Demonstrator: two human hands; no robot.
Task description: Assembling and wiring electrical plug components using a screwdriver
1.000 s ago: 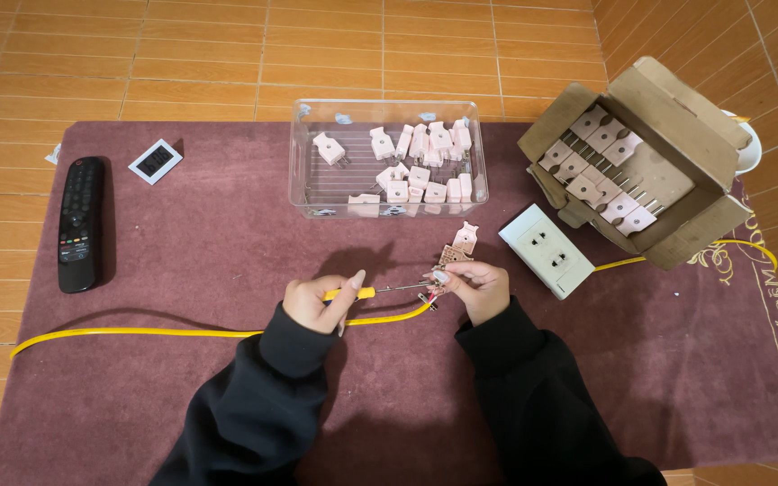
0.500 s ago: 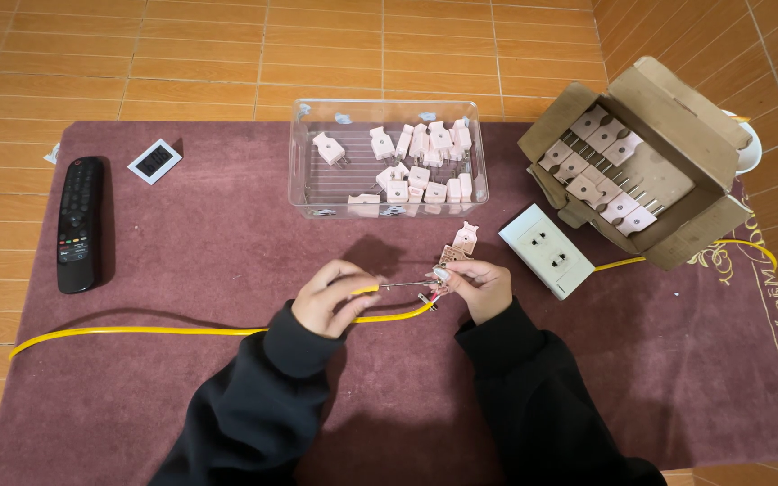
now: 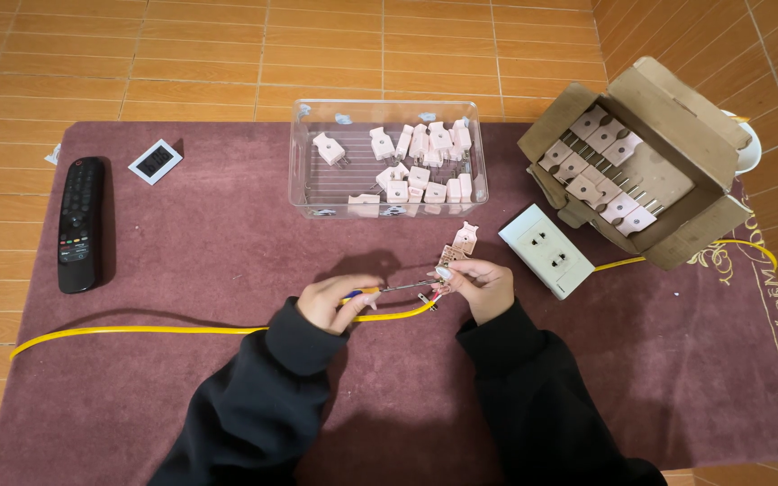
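Note:
My left hand [image 3: 335,301] grips a small screwdriver [image 3: 398,288] with a yellow and blue handle, its shaft pointing right. Its tip meets an opened plug half [image 3: 450,257] that my right hand [image 3: 481,286] pinches just above the maroon mat [image 3: 182,261]. The stripped end of a yellow cable [image 3: 164,329] runs in under both hands. Another pale plug part [image 3: 466,237] lies just beyond my right fingers.
A clear plastic bin [image 3: 387,209] with several pale plugs stands at the mat's far middle. An open cardboard box [image 3: 668,157] of more plugs sits far right, a white wall socket [image 3: 548,249] beside it. A black remote [image 3: 79,223] and small digital display [image 3: 155,161] lie far left.
My left hand has shifted slightly and re-gripped the screwdriver, its fingers opening then closing on the handle. My right hand stays on the plug half.

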